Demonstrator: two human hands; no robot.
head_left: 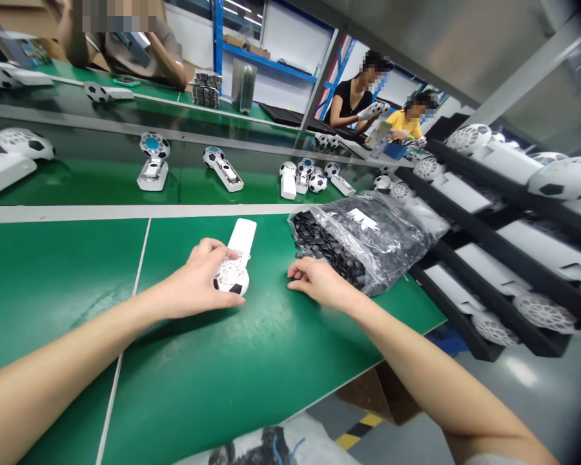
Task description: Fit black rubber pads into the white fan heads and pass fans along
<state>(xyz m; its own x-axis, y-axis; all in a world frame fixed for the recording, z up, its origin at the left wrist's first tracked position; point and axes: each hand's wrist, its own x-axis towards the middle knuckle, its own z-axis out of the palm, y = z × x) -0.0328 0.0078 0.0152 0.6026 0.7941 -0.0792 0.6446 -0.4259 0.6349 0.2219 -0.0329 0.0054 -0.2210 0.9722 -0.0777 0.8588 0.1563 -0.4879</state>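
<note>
My left hand [206,281] is closed around the round head of a white handheld fan [243,240] lying on the green table. The fan's head is a football-patterned grille with black patches, and its white handle points away from me. My right hand [317,282] is low over the table, to the right of the fan, with its fingers curled in and the thumb close to them. Whatever those fingers may hold is too small or hidden to tell. Just beyond it lies a clear plastic bag [387,232] of small black pieces [319,239], its mouth facing left.
Several football-headed fans [153,161] lie along a dark green belt [184,184] behind the table. At right, black racks [489,352] hold more white fans. Across the belt sit co-workers [353,100], one handling a white part. A cardboard box [382,391] stands below the table edge.
</note>
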